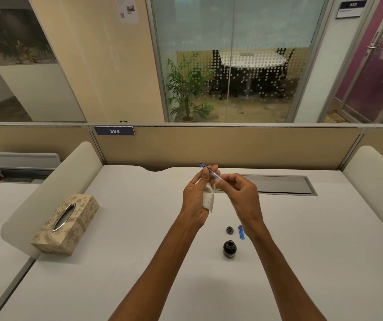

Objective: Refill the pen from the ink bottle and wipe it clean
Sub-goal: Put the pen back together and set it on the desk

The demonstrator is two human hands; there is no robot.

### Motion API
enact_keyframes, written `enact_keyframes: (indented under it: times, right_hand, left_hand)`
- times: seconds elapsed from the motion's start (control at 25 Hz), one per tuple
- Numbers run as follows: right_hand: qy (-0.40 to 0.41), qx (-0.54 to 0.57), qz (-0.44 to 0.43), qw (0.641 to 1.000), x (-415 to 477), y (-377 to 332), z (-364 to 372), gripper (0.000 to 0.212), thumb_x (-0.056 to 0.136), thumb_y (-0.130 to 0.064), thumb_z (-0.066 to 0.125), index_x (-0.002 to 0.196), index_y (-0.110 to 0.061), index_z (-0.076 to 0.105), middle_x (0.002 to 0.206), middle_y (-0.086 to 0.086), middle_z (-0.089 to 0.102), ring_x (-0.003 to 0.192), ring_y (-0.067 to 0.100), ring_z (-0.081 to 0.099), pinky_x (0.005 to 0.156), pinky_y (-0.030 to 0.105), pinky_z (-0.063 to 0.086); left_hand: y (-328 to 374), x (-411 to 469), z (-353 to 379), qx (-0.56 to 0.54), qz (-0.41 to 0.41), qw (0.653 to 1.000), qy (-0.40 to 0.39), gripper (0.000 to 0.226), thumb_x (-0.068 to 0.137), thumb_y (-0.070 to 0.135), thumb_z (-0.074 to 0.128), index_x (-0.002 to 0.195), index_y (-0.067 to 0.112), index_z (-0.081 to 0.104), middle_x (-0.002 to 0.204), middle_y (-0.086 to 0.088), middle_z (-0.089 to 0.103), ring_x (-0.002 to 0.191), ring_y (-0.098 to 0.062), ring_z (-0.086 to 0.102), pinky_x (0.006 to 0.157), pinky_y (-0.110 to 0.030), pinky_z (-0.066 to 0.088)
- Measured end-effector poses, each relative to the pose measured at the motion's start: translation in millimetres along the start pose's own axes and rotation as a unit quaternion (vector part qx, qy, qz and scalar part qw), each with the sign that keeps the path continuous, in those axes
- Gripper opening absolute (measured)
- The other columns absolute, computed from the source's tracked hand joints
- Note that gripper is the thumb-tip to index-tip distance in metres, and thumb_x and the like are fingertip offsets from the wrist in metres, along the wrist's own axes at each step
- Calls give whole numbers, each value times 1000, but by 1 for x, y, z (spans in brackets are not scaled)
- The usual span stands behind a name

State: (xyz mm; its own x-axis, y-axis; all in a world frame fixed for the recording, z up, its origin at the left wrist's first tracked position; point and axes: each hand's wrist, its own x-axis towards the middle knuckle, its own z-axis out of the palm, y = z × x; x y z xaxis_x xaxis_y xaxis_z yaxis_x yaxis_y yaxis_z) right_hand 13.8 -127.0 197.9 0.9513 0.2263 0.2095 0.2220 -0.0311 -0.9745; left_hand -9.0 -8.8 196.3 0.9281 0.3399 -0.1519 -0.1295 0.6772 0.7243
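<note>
Both hands hold a slim clear-and-blue pen (211,173) up over the middle of the white desk. My left hand (197,195) pinches the pen near its blue tip and also keeps a folded white tissue (209,199) in its palm. My right hand (239,193) grips the pen's other end with thumb and fingers. Below them on the desk stands the dark ink bottle (229,249), uncapped. Its round cap (229,230) lies just behind it, next to a blue pen cap (241,232).
A patterned beige tissue box (66,224) sits on the desk at the left, against a curved white divider (54,188). A grey cable tray lid (278,184) is set into the desk behind my hands. A beige partition wall (232,147) closes off the far edge.
</note>
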Motion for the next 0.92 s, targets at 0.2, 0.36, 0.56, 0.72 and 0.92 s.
enact_keyframes:
  times: [0.2,0.36,0.56,0.72,0.92]
  right_hand:
    - [-13,-10,44,999,1,-3,-2,18,96,-43,58,93,-30,70,86,-6,74,82,8,70,80,27,54]
    - [-4,-9,-8,1000,1,2,-7,18,84,-24,78,99,-20,70,95,-4,74,88,13,70,80,27,59]
    - [20,-5,37,999,2,1,-2,33,98,-37,57,75,-22,74,70,-2,74,68,5,68,75,27,52]
    - [-8,-18,84,996,3,1,-6,44,91,-60,50,81,-24,74,77,-3,75,76,8,72,81,31,55]
    - [22,-36,-17,999,2,5,-7,17,82,-24,80,96,-20,70,91,-7,74,86,10,70,77,22,57]
  left_hand:
    - [3,0,3,11,7,1000,8,19,98,19,56,106,11,71,103,-3,78,98,-16,73,80,-22,59]
    - [4,1,3,11,-2,1000,8,19,98,20,56,107,11,71,106,-4,77,102,-18,72,82,-25,59]
    - [-1,4,7,23,-6,1000,-4,23,100,21,53,112,9,69,105,-1,78,100,-16,73,84,-26,60]
    - [-2,5,7,-6,-11,1000,1,23,99,18,55,113,7,68,109,-7,76,100,-17,73,88,-28,60]
    - [-2,6,6,13,-11,1000,10,21,99,18,55,112,8,69,106,-5,77,101,-18,73,84,-26,60]
